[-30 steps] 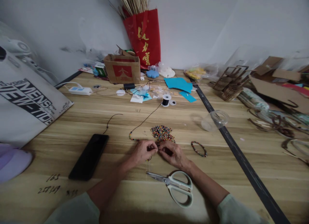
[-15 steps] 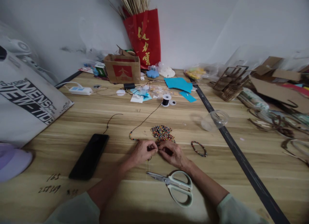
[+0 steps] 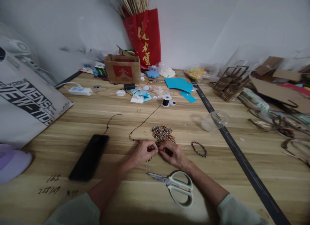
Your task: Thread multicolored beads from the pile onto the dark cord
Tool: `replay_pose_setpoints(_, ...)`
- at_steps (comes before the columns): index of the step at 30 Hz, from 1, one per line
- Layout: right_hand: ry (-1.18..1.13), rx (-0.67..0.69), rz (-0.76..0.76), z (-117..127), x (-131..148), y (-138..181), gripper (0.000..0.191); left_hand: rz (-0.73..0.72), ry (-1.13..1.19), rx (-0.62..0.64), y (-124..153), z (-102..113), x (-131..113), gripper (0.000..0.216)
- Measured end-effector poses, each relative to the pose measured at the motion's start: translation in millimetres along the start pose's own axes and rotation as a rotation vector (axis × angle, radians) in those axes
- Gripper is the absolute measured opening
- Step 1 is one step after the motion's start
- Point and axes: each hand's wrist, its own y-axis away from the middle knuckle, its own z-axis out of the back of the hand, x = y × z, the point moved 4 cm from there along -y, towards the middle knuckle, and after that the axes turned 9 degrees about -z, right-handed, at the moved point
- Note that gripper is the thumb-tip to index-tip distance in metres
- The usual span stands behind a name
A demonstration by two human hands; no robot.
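My left hand [image 3: 144,151] is closed in a pinch beside the near edge of a pile of small coloured beads [image 3: 162,134]. From under it runs a beaded cord [image 3: 133,139], whose black line leads back to a spool of black cord [image 3: 166,100]. A short beaded tail also shows below that hand. Facing it, my right hand [image 3: 172,153] is pinched too, its fingertips nearly meeting the left ones. What lies between those fingertips is too small to make out. Scissors [image 3: 167,180] with pale green handles lie partly spread just below my hands.
A finished-looking bead bracelet [image 3: 199,149] lies to the right, with a clear plastic round container [image 3: 215,121] beyond it. On the left rest a black phone [image 3: 89,157] and a loose black cord [image 3: 111,121]. Blue sheets [image 3: 178,85] and a cardboard box [image 3: 123,70] stand farther back.
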Motion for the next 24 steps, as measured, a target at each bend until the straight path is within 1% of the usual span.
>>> replay_pose_setpoints(7,-0.013,0.021,0.027,-0.9,-0.7,-0.3,0.008,0.006,-0.015,0.018,-0.7,0.0,-3.0,0.01)
replay_pose_setpoints(24,-0.035,0.002,0.021,-1.3,-1.1,-0.1,0.008,0.003,-0.022,0.01,-0.7,0.0,-2.4,0.009)
